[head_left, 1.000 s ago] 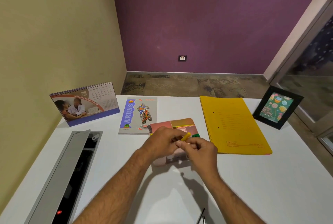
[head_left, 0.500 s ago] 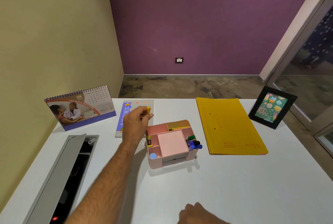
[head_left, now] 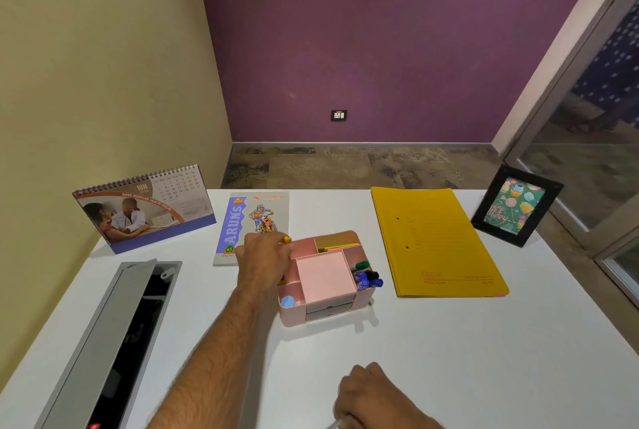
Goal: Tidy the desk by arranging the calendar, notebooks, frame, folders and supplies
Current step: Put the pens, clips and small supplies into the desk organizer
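My left hand (head_left: 264, 254) pinches a yellow marker (head_left: 287, 239) just beside the organizer (head_left: 325, 316); my right hand (head_left: 366, 394) curls on something thin. Calendar, folders (head_left: 435, 242), frame (head_left: 517, 205) look arranged.

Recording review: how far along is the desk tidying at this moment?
Looks done: calendar standing at the back left, notebook beside it, yellow folders squared up, frame upright at the back right. In hand: the left hand holds a yellow marker over the pink organizer, which already holds markers. Left: dropping it in; the right hand is on something at the frame's bottom edge.
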The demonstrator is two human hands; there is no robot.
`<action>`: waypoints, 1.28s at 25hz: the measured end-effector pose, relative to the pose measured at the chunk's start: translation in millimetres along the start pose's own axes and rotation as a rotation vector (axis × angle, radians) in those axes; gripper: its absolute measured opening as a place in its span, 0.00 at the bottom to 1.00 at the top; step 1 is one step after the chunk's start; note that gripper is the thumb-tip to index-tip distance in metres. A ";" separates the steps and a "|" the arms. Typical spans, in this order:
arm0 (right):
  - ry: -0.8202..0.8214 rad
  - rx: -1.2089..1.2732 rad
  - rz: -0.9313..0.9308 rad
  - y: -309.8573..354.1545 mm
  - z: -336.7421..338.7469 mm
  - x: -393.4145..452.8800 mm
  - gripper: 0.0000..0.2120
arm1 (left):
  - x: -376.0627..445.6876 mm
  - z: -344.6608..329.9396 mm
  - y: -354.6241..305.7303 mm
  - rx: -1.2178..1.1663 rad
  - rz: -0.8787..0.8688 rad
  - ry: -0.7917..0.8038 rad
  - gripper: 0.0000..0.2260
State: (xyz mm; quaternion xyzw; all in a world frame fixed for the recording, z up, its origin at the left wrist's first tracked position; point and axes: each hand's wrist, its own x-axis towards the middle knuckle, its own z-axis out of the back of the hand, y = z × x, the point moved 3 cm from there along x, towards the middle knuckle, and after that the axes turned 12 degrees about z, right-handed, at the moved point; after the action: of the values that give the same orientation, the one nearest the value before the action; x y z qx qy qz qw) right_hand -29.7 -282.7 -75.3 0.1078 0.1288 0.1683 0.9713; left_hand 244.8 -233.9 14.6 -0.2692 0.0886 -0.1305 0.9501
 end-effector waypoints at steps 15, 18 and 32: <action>-1.003 1.058 -0.637 -30.4 98.3 22.2 0.03 | -47.5 19.7 -32.7 -0.571 -0.327 0.432 0.05; -1.018 1.053 -0.657 -29.8 106.8 25.1 0.03 | -51.3 19.1 -38.8 -0.575 -0.337 0.446 0.06; 0.085 0.613 -0.988 -25.2 31.7 -39.5 0.28 | -2.4 60.1 -20.1 -0.414 -0.314 -0.148 0.07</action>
State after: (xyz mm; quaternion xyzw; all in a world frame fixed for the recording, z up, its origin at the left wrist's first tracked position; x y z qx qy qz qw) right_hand -49.0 -325.2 -43.4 0.3044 0.2455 -0.3458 0.8529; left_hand 252.8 -220.3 76.0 -0.4767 0.0010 -0.2354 0.8469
